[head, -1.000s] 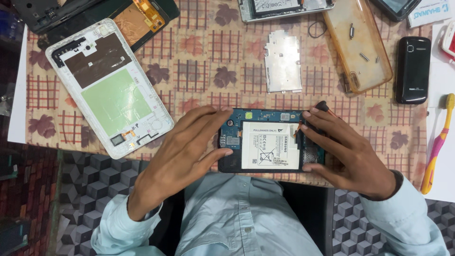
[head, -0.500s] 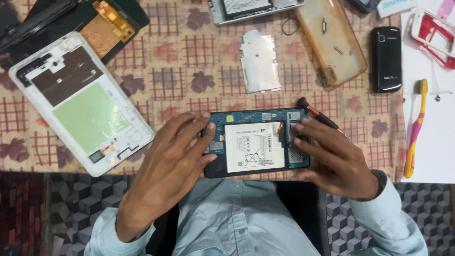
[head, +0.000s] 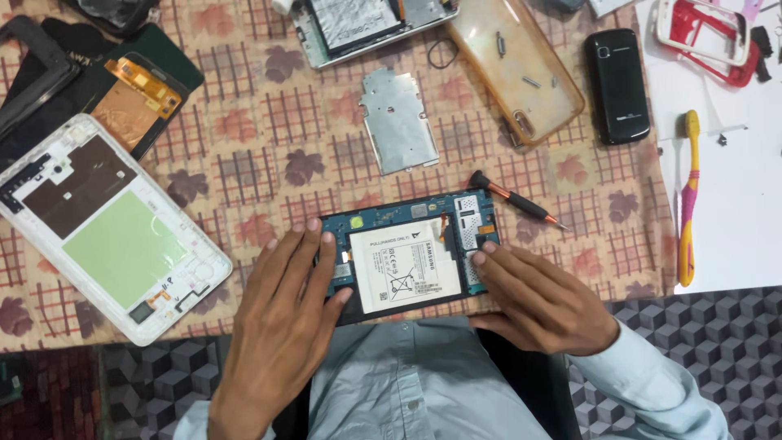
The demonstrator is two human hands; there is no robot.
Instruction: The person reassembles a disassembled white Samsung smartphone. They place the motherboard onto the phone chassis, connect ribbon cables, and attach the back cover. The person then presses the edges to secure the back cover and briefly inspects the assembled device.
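Both hands lie flat, fingers together, left hand [head: 281, 314] and right hand [head: 538, 297] pressing the opened tablet [head: 407, 257] just below the screwdriver [head: 513, 198]; hard pressure there might bend its white battery [head: 405, 265]

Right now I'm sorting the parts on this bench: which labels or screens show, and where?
Battery label: white rectangle with black marks, on the opened tablet between left hand and right hand.
Small phone screen: dark, blank, on a black handset, upper right.
White tablet shell: left, pale green panel inside.
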